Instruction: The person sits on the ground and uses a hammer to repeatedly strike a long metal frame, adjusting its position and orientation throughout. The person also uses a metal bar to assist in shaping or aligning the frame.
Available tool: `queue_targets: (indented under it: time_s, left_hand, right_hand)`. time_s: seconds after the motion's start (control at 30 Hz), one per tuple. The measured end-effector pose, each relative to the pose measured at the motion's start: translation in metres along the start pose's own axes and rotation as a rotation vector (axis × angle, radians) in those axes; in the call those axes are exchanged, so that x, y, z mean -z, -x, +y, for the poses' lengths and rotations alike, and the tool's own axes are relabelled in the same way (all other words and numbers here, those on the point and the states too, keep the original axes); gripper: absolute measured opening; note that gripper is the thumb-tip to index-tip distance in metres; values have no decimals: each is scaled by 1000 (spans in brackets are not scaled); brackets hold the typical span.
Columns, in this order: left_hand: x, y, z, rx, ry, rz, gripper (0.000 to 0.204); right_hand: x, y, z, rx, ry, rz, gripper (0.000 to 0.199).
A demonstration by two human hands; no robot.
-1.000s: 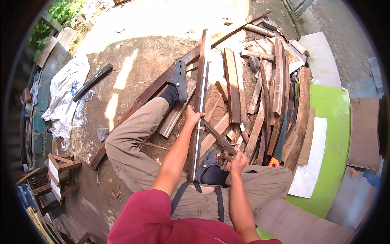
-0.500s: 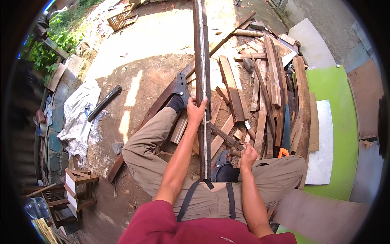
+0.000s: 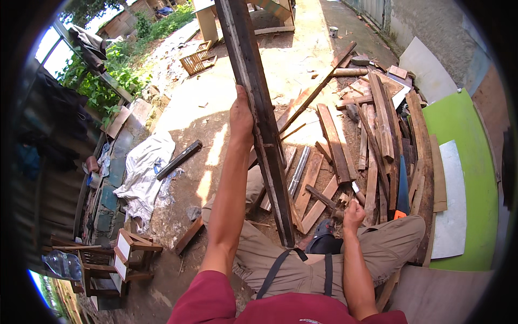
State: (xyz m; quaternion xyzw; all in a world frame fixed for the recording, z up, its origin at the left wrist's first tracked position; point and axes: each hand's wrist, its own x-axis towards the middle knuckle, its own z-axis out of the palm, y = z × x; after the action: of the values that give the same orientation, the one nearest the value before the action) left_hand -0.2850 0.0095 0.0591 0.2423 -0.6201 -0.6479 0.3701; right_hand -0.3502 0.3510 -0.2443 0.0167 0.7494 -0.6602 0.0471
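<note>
My left hand is closed around a long dark wooden beam with a pale strip along one face. The beam stands tilted in front of me, its near end by my lap and its far end beyond the upper edge. Low on the right, my right hand is closed on a hammer-like tool with a dark bar-shaped part; my fingers hide much of its grip. Beside that hand lies a small pale-ended tool. A saw with a blue blade and orange handle rests farther right.
Loose wooden planks lie piled ahead and to the right. Green and white sheets stand at the right. A white cloth and a dark bar lie left. Near left are a small wooden frame and a clear plastic bottle.
My left hand has lifted and turned the beam, whose far end has swung left. A metal-coloured strip among the planks has come into view. My right hand still grips the tool.
</note>
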Motion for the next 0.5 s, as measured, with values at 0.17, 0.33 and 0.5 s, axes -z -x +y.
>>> queue_targets:
  time_s: [0.17,0.33,0.5]
  left_hand:
    - [-9,-23,103,-117,-15,22,88]
    - [-10,-37,184,-359,-254,38,101]
    - [-41,-41,226,-649,-289,24,85]
  right_hand:
    - [5,-5,-13,38,-63,17,51]
    - [5,-4,-29,84,-101,-22,51]
    - [6,-21,-31,136,-213,33,53]
